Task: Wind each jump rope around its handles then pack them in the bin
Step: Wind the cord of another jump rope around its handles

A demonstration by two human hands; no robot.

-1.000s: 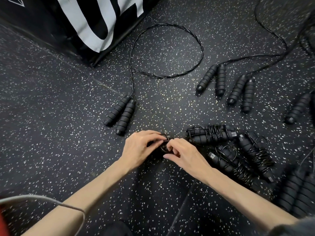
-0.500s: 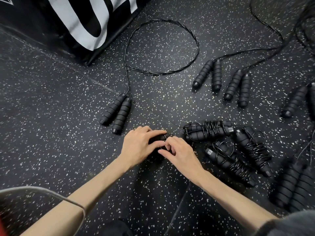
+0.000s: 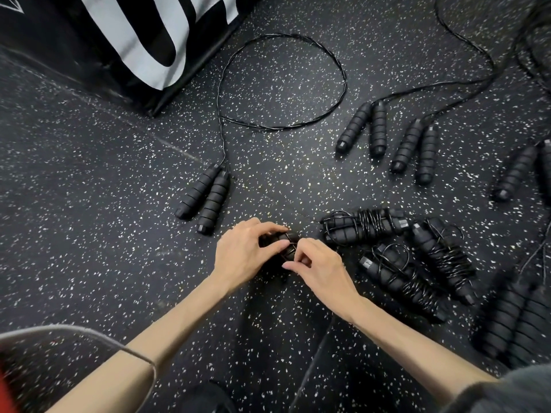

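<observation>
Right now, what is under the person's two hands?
A black jump rope bundle on the speckled floor: the left hand grips it and the right hand pinches its cord. Most of the bundle is covered by the hands, so how far it is wound cannot be seen.

**Foam, cord and speckled rubber**

I am kneeling over a floor [image 3: 89, 204] that is looking like matt black rubber, rough-grained and flecked with white and yellowish chips. The handles [image 3: 205, 198] lying on it are showing a dull, ribbed, foam-like skin that is soaking up the light. The cord [image 3: 343, 81] looping away from them is looking like thin, smooth, plastic-coated line, catching small glints. On the wound bundles [image 3: 366, 226] the same cord is shining glossier over the matt grips, and their end caps are reading as hard, slightly shiny plastic. The black box [image 3: 98, 73] with white lettering is showing a smooth, faintly sheeny face.
</observation>
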